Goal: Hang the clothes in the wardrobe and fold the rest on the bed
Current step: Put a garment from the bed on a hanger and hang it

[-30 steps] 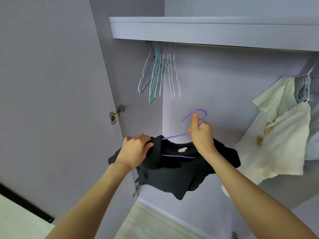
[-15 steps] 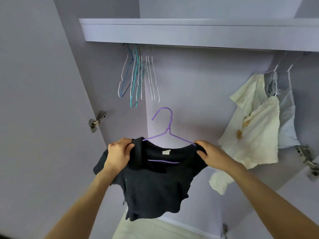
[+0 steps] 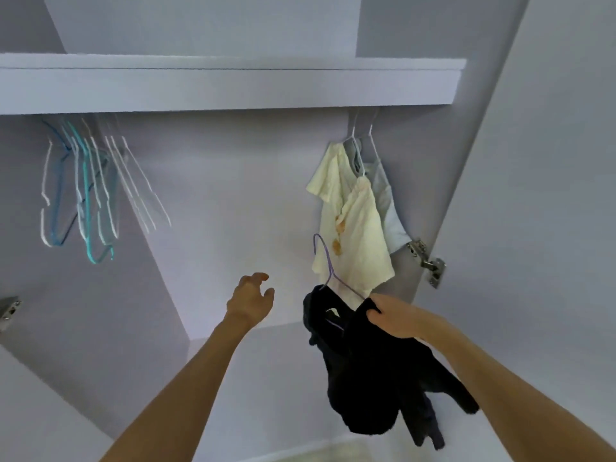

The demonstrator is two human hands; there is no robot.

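A dark navy top hangs on a purple wire hanger inside the open wardrobe. My right hand grips the top's right shoulder together with the hanger arm, so the garment droops down to the right. The hanger's hook points up, below the rail and just left of a cream shirt. My left hand is empty, fingers spread, to the left of the top and apart from it.
Several empty wire hangers, white and blue, hang at the rail's left end under the shelf. A pale blue garment hangs behind the cream shirt at the right. A door hinge sticks out near the right wall.
My left hand has let go of the top's left shoulder and opened. My right hand has carried the top and hanger to the right, towards the hung shirts. The view has tilted up and right.
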